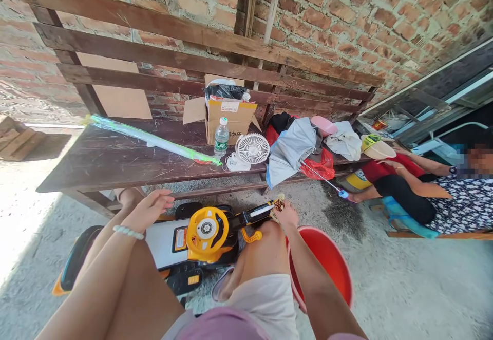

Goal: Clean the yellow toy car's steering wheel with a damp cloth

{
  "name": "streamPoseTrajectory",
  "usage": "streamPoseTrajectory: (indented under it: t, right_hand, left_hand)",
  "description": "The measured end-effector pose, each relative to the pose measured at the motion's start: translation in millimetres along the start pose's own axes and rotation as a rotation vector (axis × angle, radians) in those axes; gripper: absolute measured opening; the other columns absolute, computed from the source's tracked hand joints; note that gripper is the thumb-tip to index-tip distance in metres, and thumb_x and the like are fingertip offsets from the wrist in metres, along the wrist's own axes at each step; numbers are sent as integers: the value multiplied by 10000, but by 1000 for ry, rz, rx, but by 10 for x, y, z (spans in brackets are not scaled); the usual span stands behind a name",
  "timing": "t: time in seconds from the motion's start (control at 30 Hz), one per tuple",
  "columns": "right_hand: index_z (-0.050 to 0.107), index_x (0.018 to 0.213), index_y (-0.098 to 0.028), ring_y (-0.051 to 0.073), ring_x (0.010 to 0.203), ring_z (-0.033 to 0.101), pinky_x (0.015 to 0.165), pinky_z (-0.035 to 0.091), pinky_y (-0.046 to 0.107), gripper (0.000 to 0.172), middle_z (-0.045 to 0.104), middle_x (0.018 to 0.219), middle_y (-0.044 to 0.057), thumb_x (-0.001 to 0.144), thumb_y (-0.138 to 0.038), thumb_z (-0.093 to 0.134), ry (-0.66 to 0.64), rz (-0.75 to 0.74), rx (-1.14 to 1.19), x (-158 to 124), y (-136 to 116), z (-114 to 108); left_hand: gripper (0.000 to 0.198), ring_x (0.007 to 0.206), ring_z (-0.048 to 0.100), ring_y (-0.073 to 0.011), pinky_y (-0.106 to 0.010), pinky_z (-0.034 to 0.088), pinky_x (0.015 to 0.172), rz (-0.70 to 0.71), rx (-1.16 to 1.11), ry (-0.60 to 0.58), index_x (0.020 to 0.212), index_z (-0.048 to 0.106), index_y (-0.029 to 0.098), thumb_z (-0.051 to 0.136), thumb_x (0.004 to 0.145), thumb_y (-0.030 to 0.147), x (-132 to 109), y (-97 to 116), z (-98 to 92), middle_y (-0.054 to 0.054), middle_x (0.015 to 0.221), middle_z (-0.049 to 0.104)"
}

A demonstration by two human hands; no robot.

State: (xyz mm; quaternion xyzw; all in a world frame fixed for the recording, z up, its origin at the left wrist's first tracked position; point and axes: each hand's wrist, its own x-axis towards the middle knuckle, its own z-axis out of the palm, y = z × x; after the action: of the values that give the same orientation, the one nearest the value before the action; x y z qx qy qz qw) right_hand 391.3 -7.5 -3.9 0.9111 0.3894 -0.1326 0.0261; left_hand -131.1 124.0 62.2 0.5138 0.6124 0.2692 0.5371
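A ride-on toy vehicle (165, 242) with a yellow steering wheel (208, 233) stands between my knees. My left hand (153, 209) hovers above its left part, fingers stretched out and holding nothing. On the other side, my right hand (288, 215) is closed around a small crumpled yellowish-brown cloth (278, 206). That cloth lies against the end of the toy's black and yellow arm (259, 213). A short yellow lever (252, 235) sticks out below the arm. Part of the toy is hidden behind my legs.
A red basin (323, 263) stands beside my right leg. Along the wooden bench (115, 160) are a cardboard box (231, 116), water bottle (221, 138), white fan (252, 148), grey umbrella (295, 147) and a long wrapped item (154, 139). Another person (416, 191) sits at right.
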Motion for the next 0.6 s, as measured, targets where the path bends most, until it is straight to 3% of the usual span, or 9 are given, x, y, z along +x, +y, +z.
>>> streamPoseTrajectory:
  t: [0.17,0.37,0.5,0.6]
  right_hand:
    - [644,1414,-214,346,1382,672,1007,549,383,394,698,1483,187,1080,-422,619,2,-11,-28,30,-21,8]
    - [669,1425,-198,317,1307,737,985,558,356,377,761,1428,181,1091,-352,586,-45,-33,22,-14,152,4]
    - [743,1408,-189,308,1248,782,968,565,329,392,817,1339,183,1095,-334,558,-86,-25,42,86,306,-253]
    - [730,1465,-165,318,1292,766,998,567,346,463,794,1397,210,1122,-367,494,-36,-10,36,278,318,-544]
  left_hand:
    - [483,1153,830,-301,-446,674,1048,2,-1,28,1218,683,262,728,842,562,48,-22,31,-123,1264,835]
    - [504,1225,802,-330,-509,636,1116,-32,1,20,1248,684,244,688,865,572,85,-11,1,-139,1300,824]
    - [510,1232,797,-341,-514,636,1108,-37,-8,12,1237,698,253,712,850,584,94,-31,-32,-134,1292,828]
    - [525,1224,798,-338,-494,650,1078,-23,-24,21,1227,706,256,732,828,596,91,-36,-27,-126,1253,836]
